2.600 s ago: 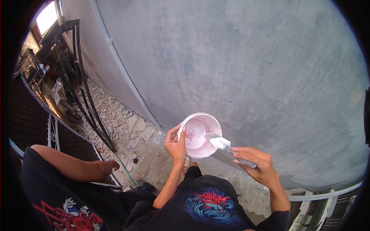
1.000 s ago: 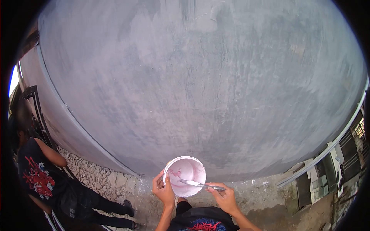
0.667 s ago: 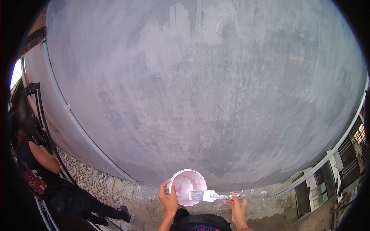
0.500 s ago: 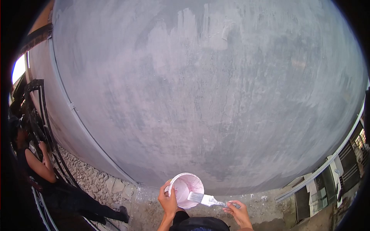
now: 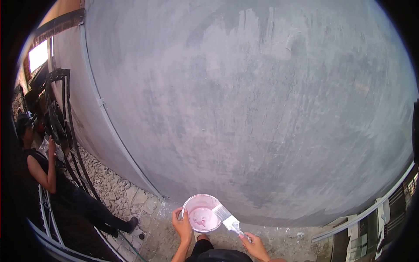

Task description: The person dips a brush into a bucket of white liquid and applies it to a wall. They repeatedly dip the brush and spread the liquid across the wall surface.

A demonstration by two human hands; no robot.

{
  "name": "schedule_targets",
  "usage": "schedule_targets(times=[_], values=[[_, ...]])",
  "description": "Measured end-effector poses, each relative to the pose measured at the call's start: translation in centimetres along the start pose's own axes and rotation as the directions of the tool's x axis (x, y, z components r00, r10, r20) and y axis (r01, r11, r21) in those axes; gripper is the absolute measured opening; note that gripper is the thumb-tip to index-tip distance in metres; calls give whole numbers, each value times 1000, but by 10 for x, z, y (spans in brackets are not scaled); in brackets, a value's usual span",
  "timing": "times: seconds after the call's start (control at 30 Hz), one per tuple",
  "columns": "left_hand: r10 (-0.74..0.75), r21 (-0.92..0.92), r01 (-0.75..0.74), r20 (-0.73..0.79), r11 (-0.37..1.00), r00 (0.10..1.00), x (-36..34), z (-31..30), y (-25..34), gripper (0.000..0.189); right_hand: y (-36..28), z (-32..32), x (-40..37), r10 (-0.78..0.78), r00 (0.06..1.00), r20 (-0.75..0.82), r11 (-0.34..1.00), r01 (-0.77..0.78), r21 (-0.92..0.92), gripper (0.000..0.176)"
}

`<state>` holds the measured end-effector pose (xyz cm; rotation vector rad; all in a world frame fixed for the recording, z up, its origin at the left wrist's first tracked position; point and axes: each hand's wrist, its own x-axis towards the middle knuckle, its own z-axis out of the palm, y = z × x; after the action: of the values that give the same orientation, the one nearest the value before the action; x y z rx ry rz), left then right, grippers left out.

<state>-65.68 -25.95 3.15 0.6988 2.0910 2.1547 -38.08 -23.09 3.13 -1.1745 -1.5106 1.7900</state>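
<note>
My left hand (image 5: 182, 228) grips the side of a small white bucket (image 5: 195, 203), its thumb over the rim. Pinkish-white paint (image 5: 203, 219) lies in the bottom and coats the inner walls. In my right hand (image 5: 255, 247) is the handle of a wide flat paintbrush (image 5: 228, 219), fingers closed round it. The paint-smeared bristles point up and left, overlapping the bucket's right rim. Before me rises a large grey wall (image 5: 244, 131) with streaky, lighter brushed patches.
A person in dark clothes (image 5: 41, 170) stands at the left beside a black metal frame (image 5: 65, 109). Rubble (image 5: 109, 181) lies along the wall's foot there. A thin pipe (image 5: 118, 139) runs down the wall. Panels (image 5: 362, 231) lean at the lower right.
The brush has moved from inside the bucket up to its right rim, bristles now tilted upward. My view has swung left, showing more of the person and the black frame.
</note>
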Motion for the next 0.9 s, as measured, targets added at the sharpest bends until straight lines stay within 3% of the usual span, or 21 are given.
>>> schedule_targets(times=[0.03,0.07,0.13,0.27,0.37,0.47,0.5,0.57,0.63,0.67,0.8,0.9], values=[[-96,58,95,13,994,995,1,-11,-10,18,-23,4,-3,37,998,-46,999,-37,4,30],[-102,65,101,3,993,995,1,-21,-28,18,-28,5,0,44,998,-35,999,-44,1,30],[-320,-9,320,-26,948,947,-4,-41,-61,24,-34,8,4,-1,1000,-13,995,2,104,28],[-354,3,357,-123,934,927,-15,-77,-93,30,-58,16,19,-56,998,-30,997,57,47,28],[-236,168,281,-245,945,940,-14,-103,-117,36,-87,30,34,-119,989,-91,988,127,82,30],[-234,277,319,-300,907,925,-5,-129,-136,41,-131,46,52,-259,944,-202,952,285,111,29],[-228,278,303,-272,912,935,-4,-140,-161,41,-147,50,59,-308,920,-241,935,340,104,30],[-218,474,379,-359,795,907,3,-171,-226,44,-187,59,71,-383,866,-321,892,436,114,30],[-482,633,495,-211,596,851,26,-210,-234,47,-236,71,79,-464,799,-383,836,538,109,30],[-503,685,462,-159,564,849,35,-222,-238,47,-259,76,83,-510,759,-405,805,587,87,30],[-417,737,313,-47,599,908,103,-264,-230,47,-338,100,97,-590,654,-474,729,684,37,31],[-388,763,250,2,597,922,153,-284,-219,47,-355,113,109,-637,604,-479,671,740,39,33]])
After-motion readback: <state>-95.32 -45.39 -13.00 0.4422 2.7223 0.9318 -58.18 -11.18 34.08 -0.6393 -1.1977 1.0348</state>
